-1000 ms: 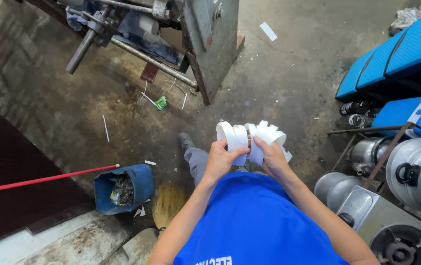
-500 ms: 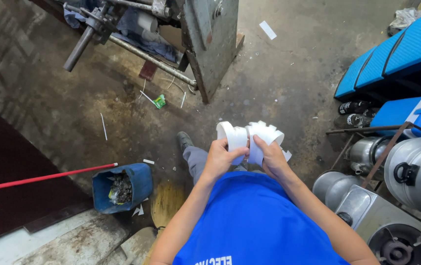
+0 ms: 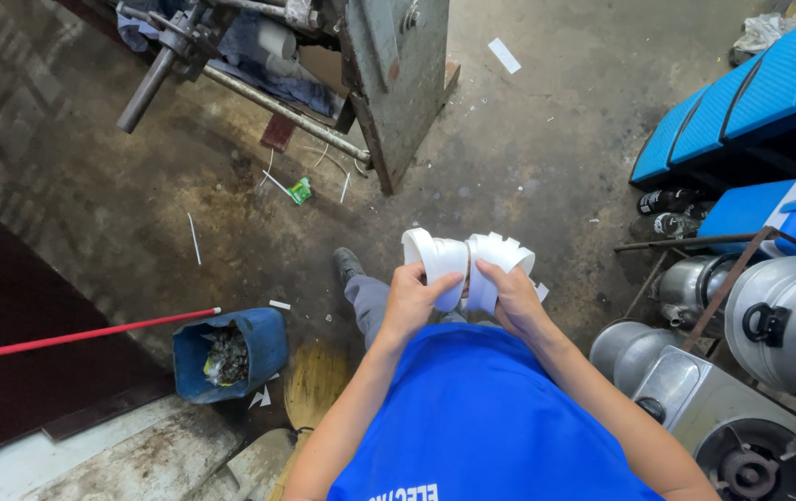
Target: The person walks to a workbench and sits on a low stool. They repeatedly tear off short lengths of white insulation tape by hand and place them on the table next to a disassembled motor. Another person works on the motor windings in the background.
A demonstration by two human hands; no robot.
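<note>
On the stained concrete floor [image 3: 546, 158], a long red pole [image 3: 83, 336] points at a dented blue plastic bin full of scraps [image 3: 231, 353] near its lower left edge. Above the floor's middle, the left hand [image 3: 414, 299] is closed round a white plastic ring-shaped fitting [image 3: 437, 260], touching a slotted white plastic fitting [image 3: 500, 269] gripped by the right hand [image 3: 515, 301]; rounded silver metal canisters [image 3: 778, 315] stand far right

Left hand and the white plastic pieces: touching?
Touching. The head view shows the left hand with its fingers wrapped around the white plastic pieces, no gap visible; the right hand grips them too.
</note>
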